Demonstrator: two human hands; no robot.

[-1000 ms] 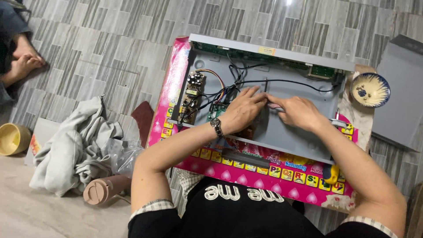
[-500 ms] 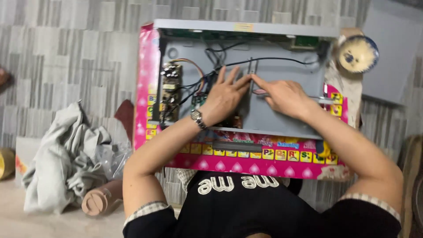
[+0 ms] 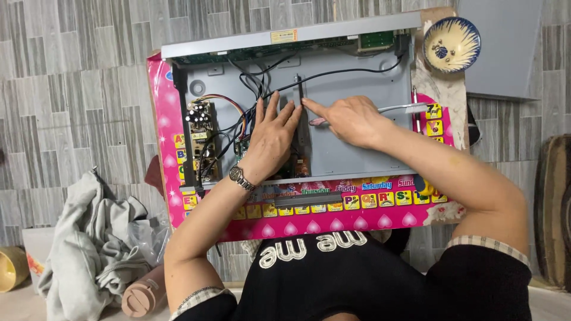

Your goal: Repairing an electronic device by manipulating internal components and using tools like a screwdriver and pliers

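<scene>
- On the pink play mat (image 3: 178,95) spread over the floor, an opened grey metal chassis (image 3: 357,113) is laid, its front edge toward the person.
- Left hand (image 3: 270,139): laid flat, fingers spread and nothing grasped, over the black cables (image 3: 262,83) and the green circuit board (image 3: 241,148) near the chassis middle; a wristwatch (image 3: 238,176) is worn.
- Right hand (image 3: 351,119): index finger extended onto a narrow metal strip (image 3: 298,89), just beside the left fingertips; whether anything is gripped cannot be told.
- Power board (image 3: 201,119): mounted at the chassis' left side.
- Small bowl (image 3: 451,43): set by the mat's far right corner.
- Grey cloth (image 3: 83,244) and a tan bottle (image 3: 141,294): left on the floor, well apart from the mat's near left corner.
</scene>
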